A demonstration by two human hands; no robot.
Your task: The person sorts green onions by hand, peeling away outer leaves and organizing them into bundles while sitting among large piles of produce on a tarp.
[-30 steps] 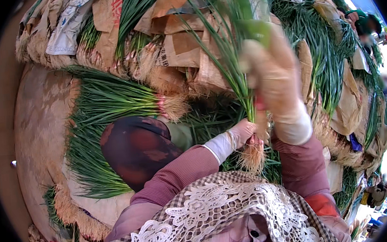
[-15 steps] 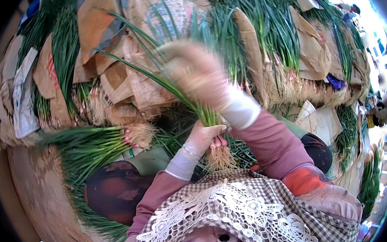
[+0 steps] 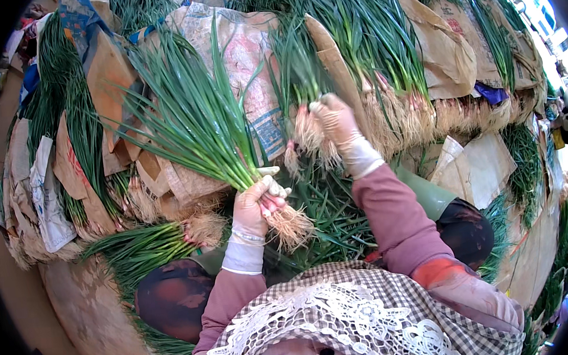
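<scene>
Spring onion bunch [image 3: 210,123] is clamped in the left hand [image 3: 251,205], gripped just above the roots, leaves fanned up and away to the left. Right hand [image 3: 336,116] is held at the root end of a smaller clump [image 3: 308,134], fingers curled against it; whether it is clamped cannot be told. Half a second ago the right hand was blurred over the bunch in the left hand; now the hands are well apart and the held bunch looks fuller. The clump lies at the near edge of the onion pile [image 3: 352,25]. Loose leaves [image 3: 331,224] are strewn between the knees. Another bunch [image 3: 146,252] is laid near the far edge of the brown surface [image 3: 81,307], roots pointing right. A pale printed sack [image 3: 260,89] is spread flat behind the held bunch; its contents cannot be told. A white sack [image 3: 47,199] is draped at the pile's left end.
</scene>
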